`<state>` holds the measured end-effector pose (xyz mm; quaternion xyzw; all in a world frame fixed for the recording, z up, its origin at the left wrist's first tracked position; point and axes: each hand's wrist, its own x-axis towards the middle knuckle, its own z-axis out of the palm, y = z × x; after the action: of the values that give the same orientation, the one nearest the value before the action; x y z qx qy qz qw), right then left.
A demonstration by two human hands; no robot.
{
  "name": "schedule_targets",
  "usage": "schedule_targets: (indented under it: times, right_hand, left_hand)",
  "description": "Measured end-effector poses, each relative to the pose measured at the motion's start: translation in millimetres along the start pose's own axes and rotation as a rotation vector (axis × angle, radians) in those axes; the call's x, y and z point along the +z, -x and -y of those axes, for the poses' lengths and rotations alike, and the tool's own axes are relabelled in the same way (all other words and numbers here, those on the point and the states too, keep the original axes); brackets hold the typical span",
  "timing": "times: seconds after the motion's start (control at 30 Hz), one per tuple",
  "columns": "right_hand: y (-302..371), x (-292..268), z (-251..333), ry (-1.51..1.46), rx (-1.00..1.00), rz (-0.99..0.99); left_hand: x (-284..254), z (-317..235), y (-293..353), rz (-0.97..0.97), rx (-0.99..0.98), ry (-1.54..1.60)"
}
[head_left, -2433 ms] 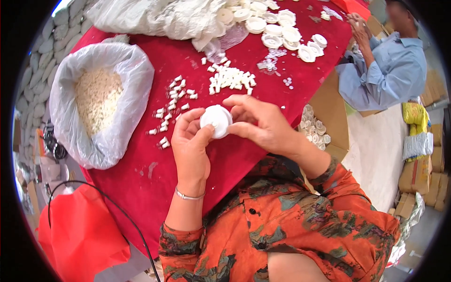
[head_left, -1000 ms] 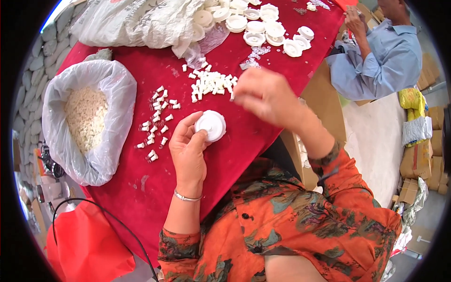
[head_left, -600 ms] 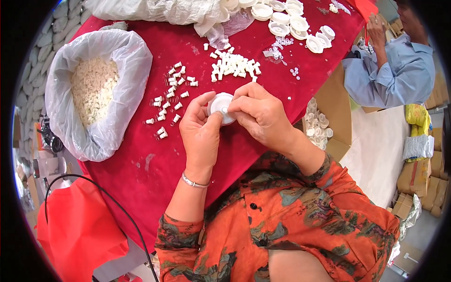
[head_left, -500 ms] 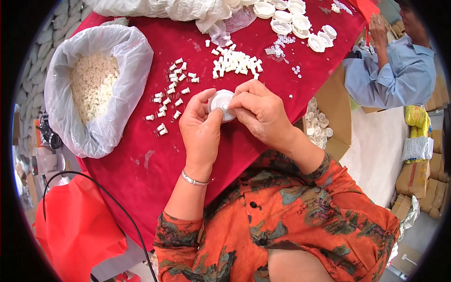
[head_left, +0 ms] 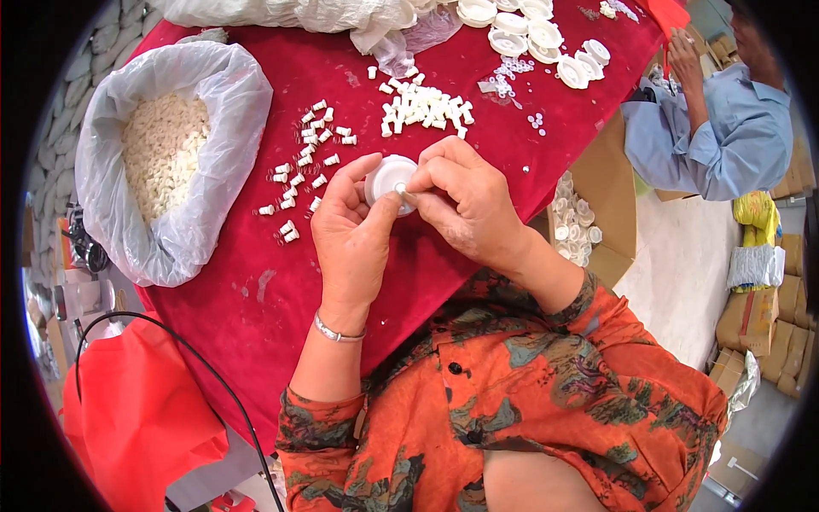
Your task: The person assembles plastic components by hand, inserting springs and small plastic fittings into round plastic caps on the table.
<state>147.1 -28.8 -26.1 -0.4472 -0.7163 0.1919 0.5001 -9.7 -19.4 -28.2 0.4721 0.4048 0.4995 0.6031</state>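
Note:
A round white plastic disc (head_left: 386, 174) with a raised rim is held over the red cloth. My left hand (head_left: 351, 226) is closed on its left side, thumb across its face and fingers along the edge. My right hand (head_left: 465, 200) pinches at the middle of the disc; whatever small part sits between thumb and forefinger is hidden. Just beyond my hands lies a pile of small white plastic plugs (head_left: 422, 107). Left of it are scattered white plugs with springs on them (head_left: 304, 160).
An open plastic bag (head_left: 243, 94) of small cream pieces stands at left. White discs (head_left: 543, 34) and tiny clear rings (head_left: 536, 121) lie at the far right. A cardboard box (head_left: 616, 200) of white parts is beside the table. A person in blue (head_left: 725, 136) works nearby.
Both hands and the disc have shifted slightly left in the picture, and the view has moved a little. The grip on the disc stays the same.

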Motion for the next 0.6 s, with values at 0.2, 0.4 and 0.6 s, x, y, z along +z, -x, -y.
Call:
schedule_targets:
  times: [0.2, 0.4, 0.6]
  right_hand:
    - [1.0, -0.6, 0.8, -0.017, 0.023, 0.007]
    - [2.2, -2.5, 0.8, 0.003, 0.022, 0.031]
    - [-9.4, -15.0, -3.0, 0.106, -0.073, 0.133]
  left_hand:
    - [2.8, 0.7, 0.1, 0.013, 0.021, -0.044]
    - [5.0, 0.4, 0.1, -0.035, 0.052, -0.120]
    - [2.8, 1.0, 0.7, 0.048, 0.048, -0.244]
